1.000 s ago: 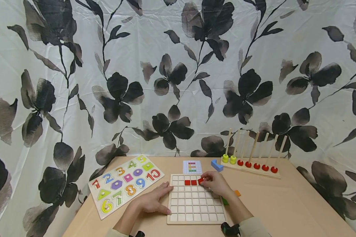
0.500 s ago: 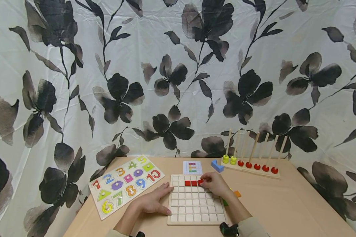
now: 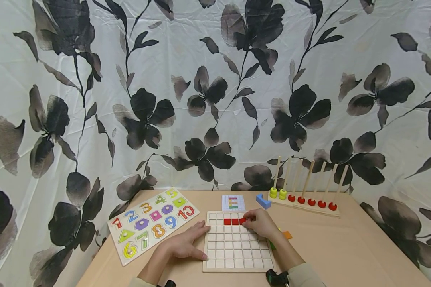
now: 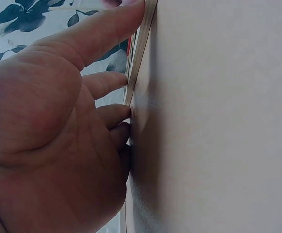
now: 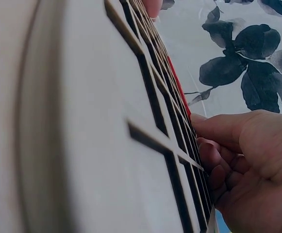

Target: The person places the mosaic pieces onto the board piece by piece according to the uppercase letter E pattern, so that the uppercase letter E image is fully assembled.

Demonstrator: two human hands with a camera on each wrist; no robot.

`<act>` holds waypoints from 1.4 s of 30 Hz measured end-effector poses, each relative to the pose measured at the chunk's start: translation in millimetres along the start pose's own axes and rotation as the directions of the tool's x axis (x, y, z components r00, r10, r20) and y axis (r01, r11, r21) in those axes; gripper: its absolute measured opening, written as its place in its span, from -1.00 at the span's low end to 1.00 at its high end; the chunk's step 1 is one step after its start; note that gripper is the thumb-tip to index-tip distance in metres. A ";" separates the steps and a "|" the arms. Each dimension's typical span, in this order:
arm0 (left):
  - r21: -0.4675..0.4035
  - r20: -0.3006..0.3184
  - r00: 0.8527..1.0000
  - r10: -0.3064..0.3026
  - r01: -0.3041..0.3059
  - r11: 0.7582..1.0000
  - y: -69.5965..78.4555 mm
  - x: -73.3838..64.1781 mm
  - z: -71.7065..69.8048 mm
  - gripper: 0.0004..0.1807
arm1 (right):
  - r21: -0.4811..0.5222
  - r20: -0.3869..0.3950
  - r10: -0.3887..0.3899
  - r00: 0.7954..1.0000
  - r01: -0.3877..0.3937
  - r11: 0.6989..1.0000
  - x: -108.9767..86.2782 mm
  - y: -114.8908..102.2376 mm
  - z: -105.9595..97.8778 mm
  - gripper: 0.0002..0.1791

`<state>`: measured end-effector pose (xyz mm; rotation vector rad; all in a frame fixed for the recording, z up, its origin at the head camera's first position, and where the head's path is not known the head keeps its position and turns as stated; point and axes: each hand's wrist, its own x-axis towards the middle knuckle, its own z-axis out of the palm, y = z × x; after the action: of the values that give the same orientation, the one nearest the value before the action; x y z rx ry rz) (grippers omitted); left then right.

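A wooden grid board (image 3: 233, 254) lies in front of me in the head view. Two red square tiles (image 3: 231, 221) sit side by side in its second row from the far edge. At their right, thumb and fingertips of my right hand (image 3: 261, 224) pinch another red tile (image 3: 242, 221), low in that row and partly hidden by the fingers. My left hand (image 3: 184, 242) rests along the board's left edge, its thumb and fingertips touching the rim. The left wrist view shows the thumb against the board's side (image 4: 141, 48).
A number puzzle board (image 3: 151, 223) lies left. Behind the grid are a colored pattern card (image 3: 233, 203) and a blue block (image 3: 263, 201). A peg stand (image 3: 305, 203) with yellow and red beads stands back right. Orange (image 3: 286, 234) and green pieces lie partly behind my right forearm.
The red tile in my right fingers has gone from tilted to lying flatter in the row, beside the other two. My left hand has stayed at the board's edge.
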<state>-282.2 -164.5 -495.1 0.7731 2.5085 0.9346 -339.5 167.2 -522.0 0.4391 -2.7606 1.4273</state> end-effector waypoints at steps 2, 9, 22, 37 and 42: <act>-0.001 0.000 1.000 0.000 0.000 1.000 -0.5 0.1 0.1 0.06 | -0.009 0.003 0.000 1.000 0.000 1.000 -0.5 -0.7 -0.7 -0.78; 0.005 -0.001 1.000 0.004 -0.004 1.000 -2.5 0.8 0.4 0.06 | -0.031 0.008 -0.017 1.000 0.017 0.999 -0.3 -0.4 -1.2 -0.77; 0.001 -0.004 1.000 0.007 -0.007 1.000 -1.8 1.1 -0.9 0.07 | 0.080 -0.075 -0.037 0.997 0.043 0.996 -1.2 -11.1 -10.2 -0.77; -0.014 -0.002 1.000 0.004 -0.004 1.000 -3.1 1.8 -0.6 0.06 | 0.136 -0.090 0.009 0.996 0.003 0.991 -8.0 -14.4 -48.4 -0.71; -0.009 -0.003 1.000 0.006 -0.006 1.000 -4.2 2.6 0.7 0.06 | 0.163 -0.086 0.053 0.995 -0.039 0.986 -10.7 -8.4 -58.7 -0.73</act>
<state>-285.5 -165.2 -498.8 0.7777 2.5035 0.9495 -334.4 212.2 -482.3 0.3060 -2.6132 1.6460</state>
